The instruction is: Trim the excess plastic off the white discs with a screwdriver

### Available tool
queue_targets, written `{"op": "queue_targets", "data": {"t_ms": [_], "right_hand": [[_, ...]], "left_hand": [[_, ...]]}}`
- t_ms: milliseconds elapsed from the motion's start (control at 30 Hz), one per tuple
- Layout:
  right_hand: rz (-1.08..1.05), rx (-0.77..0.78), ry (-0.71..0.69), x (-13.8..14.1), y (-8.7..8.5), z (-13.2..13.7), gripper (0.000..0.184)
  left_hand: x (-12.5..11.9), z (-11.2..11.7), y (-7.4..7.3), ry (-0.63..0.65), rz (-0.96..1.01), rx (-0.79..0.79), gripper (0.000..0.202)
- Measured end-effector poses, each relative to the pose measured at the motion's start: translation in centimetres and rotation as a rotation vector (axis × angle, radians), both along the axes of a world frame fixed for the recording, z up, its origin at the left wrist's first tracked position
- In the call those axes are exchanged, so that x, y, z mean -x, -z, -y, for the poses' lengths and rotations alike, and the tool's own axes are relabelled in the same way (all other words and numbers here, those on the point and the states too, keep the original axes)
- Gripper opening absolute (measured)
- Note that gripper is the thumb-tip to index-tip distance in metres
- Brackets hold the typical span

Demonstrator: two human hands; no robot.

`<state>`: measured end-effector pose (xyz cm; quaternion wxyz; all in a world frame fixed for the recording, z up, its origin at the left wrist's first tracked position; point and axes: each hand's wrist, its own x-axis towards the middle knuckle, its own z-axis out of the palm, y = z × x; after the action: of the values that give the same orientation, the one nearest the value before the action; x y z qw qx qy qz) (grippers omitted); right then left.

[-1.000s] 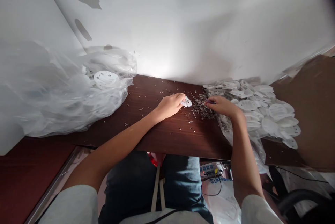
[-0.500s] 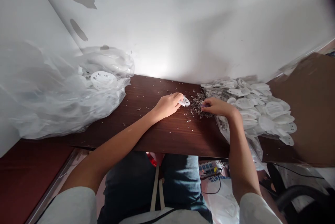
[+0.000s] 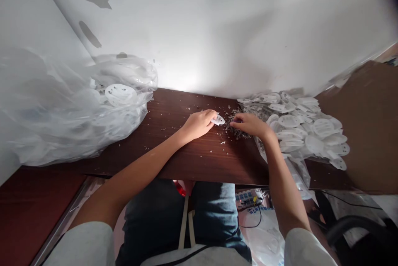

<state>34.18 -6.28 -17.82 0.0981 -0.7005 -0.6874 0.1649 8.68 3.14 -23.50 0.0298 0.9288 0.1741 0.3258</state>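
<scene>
My left hand point(image 3: 200, 123) is closed on a white oval plastic piece point(image 3: 219, 120), whose holed end sticks out to the right of the fingers over the brown table point(image 3: 186, 158). Just to the right, my right hand point(image 3: 248, 124) has its fingers pinched together above a heap of tiny metallic-looking bits point(image 3: 241, 133). Whatever those fingertips hold, if anything, is too small to make out. A short gap separates the right fingertips from the white piece.
A clear plastic bag point(image 3: 74, 129) with white oval pieces stands at the left. Many similar white pieces point(image 3: 314, 143) lie piled on plastic at the right, beside a brown cardboard sheet point(image 3: 370, 133). A wall point(image 3: 199, 29) rises behind the table. Below is a power strip point(image 3: 247, 197).
My right hand has moved left from the heap of bits, closer to the white piece. My left hand keeps hold of that piece in nearly the same spot.
</scene>
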Motion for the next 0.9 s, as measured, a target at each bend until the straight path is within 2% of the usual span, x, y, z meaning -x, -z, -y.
{"op": "queue_targets", "data": {"t_ms": [133,267,367,467,667,800,900], "right_hand": [[0.044,-0.037,0.074,-0.9,-0.5,0.3,0.029],[0.180,-0.009,0.175,-1.5,0.3,0.1,0.029],[0.139,-0.074,0.127,-0.9,1.0,-0.3,0.026],[0.039,-0.106,0.062,-0.4,1.0,-0.5,0.025],[0.151,-0.278,0.336,-1.2,0.6,-0.5,0.019],[0.175,-0.251,0.315,-1.6,1.2,-0.8,0.021],[0.129,-0.262,0.233,-1.5,1.3,-1.0,0.021]], "left_hand": [[0.0,-0.1,0.1,0.001,0.002,-0.009,0.019],[0.0,0.0,0.0,0.013,-0.005,-0.005,0.017],[0.0,0.0,0.0,0.000,0.017,0.002,0.013],[-0.1,0.0,0.1,-0.018,0.021,-0.005,0.012],[-0.1,-0.5,0.3,-0.052,0.026,-0.039,0.011],[-0.1,-0.6,0.3,-0.053,0.044,-0.063,0.010],[-0.2,-0.5,0.3,-0.050,0.059,-0.071,0.010]]}}
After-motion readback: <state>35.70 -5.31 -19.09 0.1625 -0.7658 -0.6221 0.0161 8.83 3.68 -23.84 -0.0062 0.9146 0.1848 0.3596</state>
